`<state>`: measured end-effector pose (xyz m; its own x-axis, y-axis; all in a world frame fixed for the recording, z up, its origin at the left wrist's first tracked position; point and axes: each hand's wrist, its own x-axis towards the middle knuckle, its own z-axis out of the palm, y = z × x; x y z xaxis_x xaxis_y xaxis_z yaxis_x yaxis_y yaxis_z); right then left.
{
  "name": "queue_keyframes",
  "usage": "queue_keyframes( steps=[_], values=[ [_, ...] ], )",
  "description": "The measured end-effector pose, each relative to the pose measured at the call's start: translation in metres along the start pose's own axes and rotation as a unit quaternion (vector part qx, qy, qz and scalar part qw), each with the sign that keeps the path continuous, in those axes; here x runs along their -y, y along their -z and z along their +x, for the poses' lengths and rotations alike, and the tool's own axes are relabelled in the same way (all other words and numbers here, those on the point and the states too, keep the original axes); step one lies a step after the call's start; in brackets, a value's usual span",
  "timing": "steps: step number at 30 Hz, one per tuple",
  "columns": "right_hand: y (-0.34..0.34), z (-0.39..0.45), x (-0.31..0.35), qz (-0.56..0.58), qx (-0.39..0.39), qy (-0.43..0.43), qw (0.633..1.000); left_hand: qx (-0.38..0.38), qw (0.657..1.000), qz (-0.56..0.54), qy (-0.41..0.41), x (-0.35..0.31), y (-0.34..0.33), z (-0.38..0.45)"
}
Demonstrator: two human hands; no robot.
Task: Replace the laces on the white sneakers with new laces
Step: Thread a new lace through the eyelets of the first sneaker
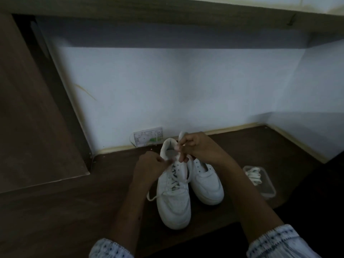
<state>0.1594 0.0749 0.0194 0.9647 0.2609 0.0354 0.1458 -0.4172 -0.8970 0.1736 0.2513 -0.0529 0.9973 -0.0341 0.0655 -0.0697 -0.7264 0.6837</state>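
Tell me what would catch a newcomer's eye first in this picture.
Two white sneakers stand side by side on the dark wooden surface, bright in the dim scene. Both hands, left hand and right hand, work a lace at the left shoe's top. Right of them, a clear container holds white laces.

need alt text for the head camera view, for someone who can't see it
Seen from above in dim light, a person's left hand and right hand work the lace at the top of the left of two white sneakers on a dark wooden surface. A clear container holding white laces sits to the right.
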Motion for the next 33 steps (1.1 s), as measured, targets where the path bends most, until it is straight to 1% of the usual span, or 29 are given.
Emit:
queue_keyframes(
  steps=[4, 7, 10, 13, 17, 19, 22, 24, 26, 28, 30, 33],
  values=[
    [-0.001, 0.003, -0.011, -0.036, -0.012, 0.002, 0.999, -0.027, 0.994, 0.099, 0.026, -0.002, -0.018, -0.001],
    [-0.001, 0.004, -0.013, -0.114, -0.047, 0.028, 0.992, -0.019, 0.996, 0.073, 0.055, -0.009, -0.021, -0.006],
    [-0.001, 0.005, -0.018, -0.129, -0.071, 0.028, 0.989, -0.004, 0.996, 0.052, 0.074, -0.018, -0.017, -0.008],
    [0.000, 0.003, -0.021, -0.157, -0.075, 0.024, 0.984, 0.050, 0.993, -0.026, 0.103, -0.013, -0.009, 0.000],
    [0.000, 0.001, -0.020, -0.157, -0.078, 0.026, 0.984, 0.137, 0.979, -0.079, 0.130, -0.013, 0.011, 0.004],
    [-0.001, 0.002, -0.022, -0.174, -0.080, 0.038, 0.981, 0.158, 0.979, -0.078, 0.107, -0.022, 0.025, 0.001],
    [-0.004, 0.005, -0.017, -0.170, -0.067, 0.045, 0.982, 0.157, 0.987, -0.036, 0.000, -0.038, 0.050, -0.002],
    [-0.007, 0.005, -0.008, -0.098, -0.037, 0.031, 0.994, 0.136, 0.988, -0.034, -0.064, -0.048, 0.061, 0.000],
    [-0.011, 0.006, 0.004, -0.011, -0.008, 0.032, 0.999, 0.109, 0.987, -0.047, -0.104, -0.057, 0.068, 0.003],
    [-0.015, 0.008, 0.013, 0.020, 0.004, 0.044, 0.999, 0.074, 0.986, -0.059, -0.135, -0.068, 0.076, 0.004],
    [-0.019, 0.010, 0.021, 0.023, -0.007, 0.042, 0.999, 0.047, 0.985, -0.066, -0.151, -0.079, 0.084, 0.006],
    [-0.020, 0.015, 0.031, 0.043, -0.065, 0.055, 0.995, 0.029, 0.984, -0.075, -0.162, -0.090, 0.094, 0.011]
  ],
)
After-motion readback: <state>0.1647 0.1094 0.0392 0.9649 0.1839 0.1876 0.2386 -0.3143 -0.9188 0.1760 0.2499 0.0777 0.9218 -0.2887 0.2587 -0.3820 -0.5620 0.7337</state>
